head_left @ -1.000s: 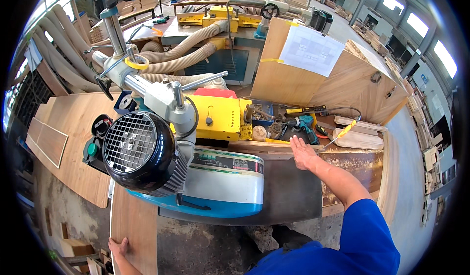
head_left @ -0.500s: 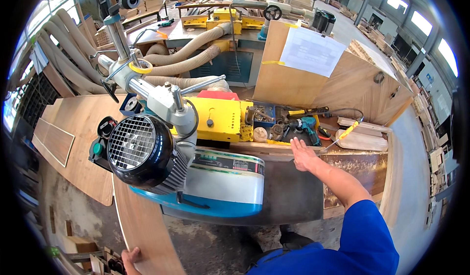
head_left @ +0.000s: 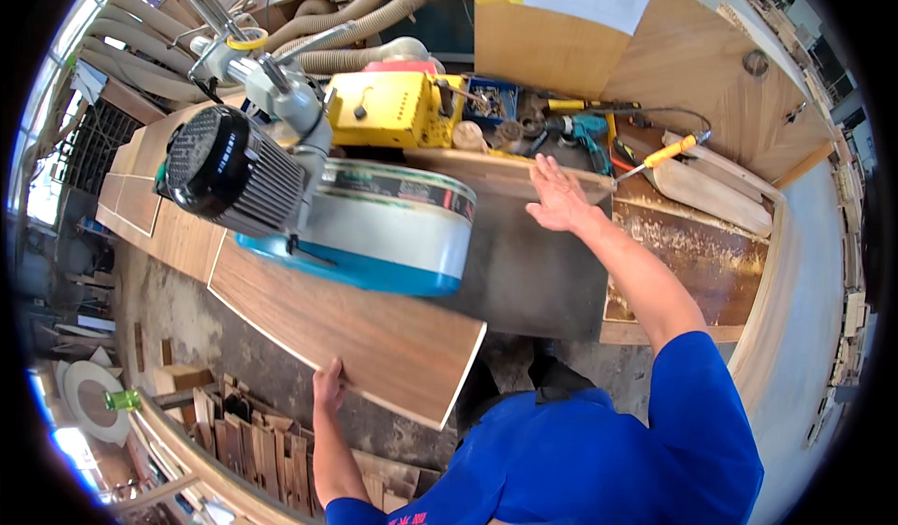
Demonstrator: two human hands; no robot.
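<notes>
My left hand (head_left: 328, 385) grips the near long edge of a brown wood-veneer panel (head_left: 351, 333) with pale edges. This panel lies aslant, its far-left part beside the blue and silver power feeder (head_left: 393, 235) and its right end in front of the machine. My right hand (head_left: 558, 200), fingers outstretched and holding nothing, is at the wooden fence strip (head_left: 486, 172) along the back of the dark machine table (head_left: 538, 273). Whether its palm presses on the strip or the table I cannot tell. My left thumb shows on top of the panel; the other fingers are hidden underneath.
A black motor (head_left: 224, 165) and yellow housing (head_left: 379, 109) stand behind the feeder. Beyond my right hand lie a teal drill (head_left: 582, 130), an orange-yellow air gun (head_left: 672, 151) and a blue box of small parts (head_left: 491, 102). Wood offcuts (head_left: 257, 441) stand at lower left.
The view has tipped downward. My left hand has brought the panel rightward and up toward the machine, and its right end now shows. My right hand stays by the fence, fingers outstretched.
</notes>
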